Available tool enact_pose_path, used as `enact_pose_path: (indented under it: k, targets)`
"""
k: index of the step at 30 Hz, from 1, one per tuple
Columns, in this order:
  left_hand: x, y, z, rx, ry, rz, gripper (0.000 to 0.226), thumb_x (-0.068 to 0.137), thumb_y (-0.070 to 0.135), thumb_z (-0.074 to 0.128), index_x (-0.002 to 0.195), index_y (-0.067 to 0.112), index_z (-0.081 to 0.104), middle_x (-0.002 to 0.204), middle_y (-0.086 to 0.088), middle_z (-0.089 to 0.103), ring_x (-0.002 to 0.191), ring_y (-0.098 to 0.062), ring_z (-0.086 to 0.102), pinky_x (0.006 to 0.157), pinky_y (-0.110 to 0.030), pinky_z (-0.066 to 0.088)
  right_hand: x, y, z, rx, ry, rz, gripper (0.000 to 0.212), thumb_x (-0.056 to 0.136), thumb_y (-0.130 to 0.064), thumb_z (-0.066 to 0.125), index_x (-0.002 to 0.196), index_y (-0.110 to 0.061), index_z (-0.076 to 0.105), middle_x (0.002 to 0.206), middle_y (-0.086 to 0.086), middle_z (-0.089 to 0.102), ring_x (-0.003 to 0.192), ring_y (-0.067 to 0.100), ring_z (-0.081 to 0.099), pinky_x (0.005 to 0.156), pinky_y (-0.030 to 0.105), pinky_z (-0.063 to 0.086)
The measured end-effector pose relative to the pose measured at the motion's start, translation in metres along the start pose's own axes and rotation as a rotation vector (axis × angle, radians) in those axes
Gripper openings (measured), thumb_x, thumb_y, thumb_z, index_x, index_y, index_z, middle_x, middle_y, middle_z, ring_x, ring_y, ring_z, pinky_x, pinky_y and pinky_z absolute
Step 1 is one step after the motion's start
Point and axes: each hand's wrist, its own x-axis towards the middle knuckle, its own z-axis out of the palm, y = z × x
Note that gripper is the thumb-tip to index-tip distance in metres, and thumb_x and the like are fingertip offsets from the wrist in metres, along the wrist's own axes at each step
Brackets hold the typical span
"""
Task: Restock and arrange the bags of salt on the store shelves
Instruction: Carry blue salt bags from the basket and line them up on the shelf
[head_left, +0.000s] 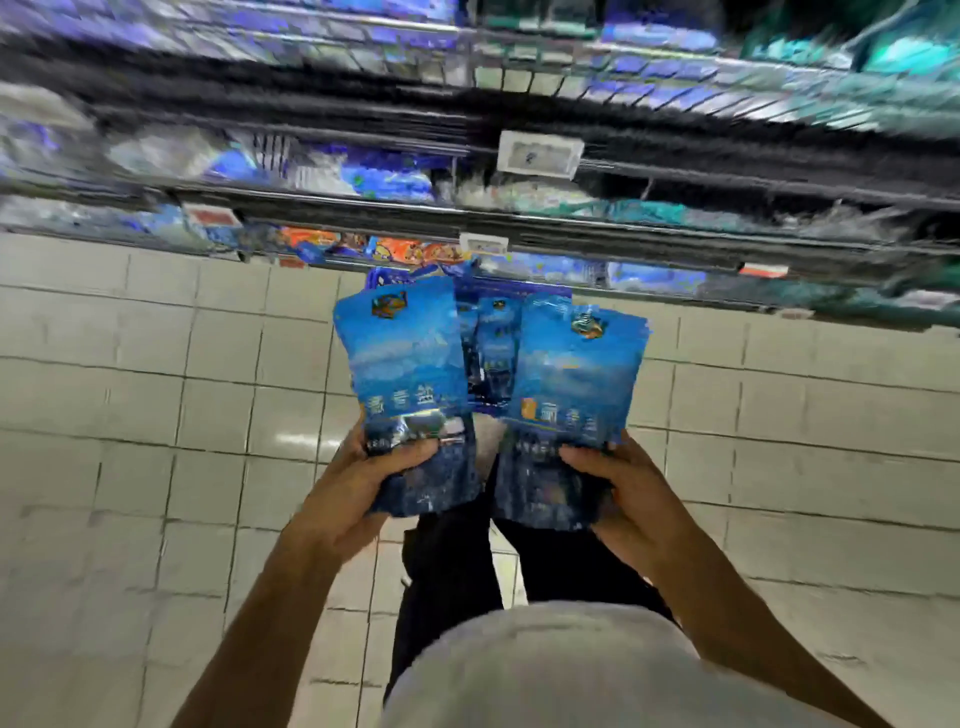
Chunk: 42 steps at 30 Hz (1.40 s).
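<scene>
A person stands on a pale tiled floor (156, 415) facing blurred store shelves (519, 218), seen from above through a head-worn camera. The left hand (363, 483) grips the lower part of a blue bag of salt (405, 374), thumb curled over its front. The right hand (618, 488) grips a second blue salt bag (571, 379) the same way; layered edges suggest it may be a small stack. Both are held upright, side by side, between the body and the shelves. Below and between them sits a blue basket (488, 353) with more bags inside. The step in hand appears to be carrying bags up to a shelf. To do it well, keep each bag upright and facing forward, pick the matching blue section, and set one hand's load down before the other.
</scene>
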Motion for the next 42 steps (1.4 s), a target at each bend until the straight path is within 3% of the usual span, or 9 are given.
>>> enact_pose_path:
  k: [2,6,10,15,20,29,33,36,42]
  targets:
    - [-0.025,0.019,0.019,0.080,-0.018,0.017,0.071,0.062,0.013,0.091,0.128,0.012,0.066,0.116,-0.011,0.074,0.094,-0.032,0.070,0.076,-0.037,0.058,-0.040,-0.013,0.005,-0.012,-0.002,-0.055,0.040,0.072,-0.001,0.075,0.110,-0.014,0.077,0.108,0.012,0.077,0.092,0.026,0.076,0.070,0.035,0.061]
    - [-0.054,0.050,0.059,0.144,-0.036,0.045,0.079,0.064,0.013,0.083,0.138,0.010,0.056,0.111,-0.008,0.078,0.092,-0.023,0.077,0.067,-0.036,0.064,-0.099,-0.023,0.005,-0.048,0.061,-0.213,0.047,0.073,-0.016,0.086,0.118,-0.009,0.073,0.117,0.020,0.073,0.102,0.033,0.073,0.081,0.044,0.060]
    - [-0.066,0.073,0.097,0.260,-0.102,0.017,0.096,0.061,0.031,0.084,0.149,0.013,0.048,0.146,-0.010,0.058,0.127,-0.031,0.061,0.106,-0.055,0.049,-0.136,-0.020,0.004,0.063,0.215,-0.340,0.045,0.062,-0.023,0.085,0.106,-0.014,0.077,0.109,0.017,0.076,0.096,0.034,0.075,0.075,0.046,0.062]
    - [-0.067,0.087,0.132,0.509,-0.389,0.041,0.074,0.057,0.038,0.088,0.126,0.024,0.065,0.119,-0.002,0.076,0.104,-0.022,0.075,0.081,-0.038,0.061,-0.176,0.013,0.003,0.295,0.368,-0.520,0.053,0.071,-0.021,0.084,0.119,-0.006,0.070,0.116,0.020,0.074,0.103,0.039,0.073,0.078,0.048,0.062]
    - [-0.064,0.085,0.163,0.779,-0.609,0.043,0.074,0.054,0.038,0.095,0.121,0.023,0.068,0.116,0.000,0.077,0.112,-0.022,0.071,0.106,-0.052,0.049,-0.216,0.075,0.010,0.568,0.558,-0.676,0.041,0.071,-0.022,0.085,0.109,-0.012,0.075,0.111,0.017,0.076,0.098,0.033,0.075,0.069,0.040,0.062]
    - [-0.115,-0.007,0.233,1.093,-0.938,-0.075,0.055,0.054,0.044,0.085,0.104,0.024,0.073,0.107,-0.003,0.079,0.101,-0.025,0.075,0.100,-0.057,0.052,-0.278,0.176,0.011,1.072,1.055,-0.842,0.040,0.080,-0.030,0.074,0.112,-0.006,0.069,0.104,0.019,0.077,0.092,0.033,0.076,0.078,0.048,0.061]
    - [-0.142,-0.059,0.255,1.181,-1.071,-0.174,0.050,0.051,0.048,0.094,0.096,0.033,0.079,0.107,-0.005,0.079,0.094,-0.023,0.077,0.086,-0.047,0.059,-0.307,0.220,0.003,1.181,1.171,-0.876,0.042,0.074,-0.033,0.075,0.108,-0.009,0.072,0.102,0.015,0.078,0.090,0.030,0.077,0.074,0.043,0.063]
    - [-0.160,-0.097,0.269,1.238,-1.149,-0.251,0.061,0.050,0.052,0.097,0.103,0.027,0.078,0.110,-0.012,0.078,0.096,-0.032,0.076,0.072,-0.044,0.062,-0.328,0.250,-0.010,1.219,1.231,-0.878,0.046,0.075,-0.034,0.075,0.113,-0.008,0.071,0.105,0.015,0.078,0.096,0.033,0.075,0.084,0.051,0.060]
    - [-0.193,-0.164,0.294,1.273,-1.174,-0.268,0.058,0.068,0.040,0.090,0.117,0.016,0.071,0.112,-0.015,0.077,0.098,-0.033,0.076,0.070,-0.040,0.063,-0.365,0.285,-0.060,1.202,1.264,-0.880,0.048,0.077,-0.032,0.074,0.117,-0.007,0.069,0.106,0.016,0.077,0.095,0.032,0.076,0.080,0.049,0.062]
